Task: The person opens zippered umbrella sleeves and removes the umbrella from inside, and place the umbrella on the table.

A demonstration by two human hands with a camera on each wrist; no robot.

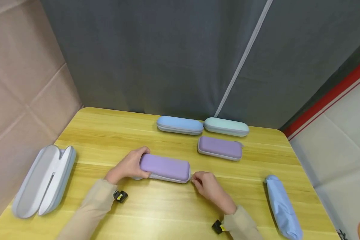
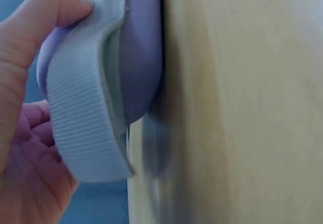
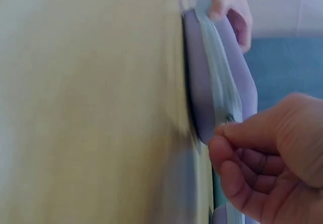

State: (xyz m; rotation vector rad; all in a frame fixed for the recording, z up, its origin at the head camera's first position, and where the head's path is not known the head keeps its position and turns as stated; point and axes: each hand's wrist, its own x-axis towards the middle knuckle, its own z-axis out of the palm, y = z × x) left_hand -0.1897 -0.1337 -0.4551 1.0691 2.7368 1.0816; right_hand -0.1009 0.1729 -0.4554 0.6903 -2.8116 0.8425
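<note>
A closed purple case [image 1: 165, 167] lies near the middle of a wood-patterned table [image 1: 156, 213], its long side running left to right. The left hand [image 1: 133, 164] is clamped on the left end, thumb on the near side and fingers on the far side; a ribbed grey strap [image 2: 83, 108] loops out from that end. At the right end, the right hand [image 1: 209, 186] has thumb and forefinger together, pinching a small zipper pull [image 3: 229, 118], the remaining fingers curled. Farther back and to the right rests a second purple case [image 1: 220, 147]; beyond it, near the far edge, are a blue case [image 1: 180, 125] and, just to its right, a pale green case [image 1: 226, 126]. An open case [image 1: 37, 183] lies at the left edge, and a long blue cloth-covered bundle [image 1: 283, 208] at the near right.
</note>
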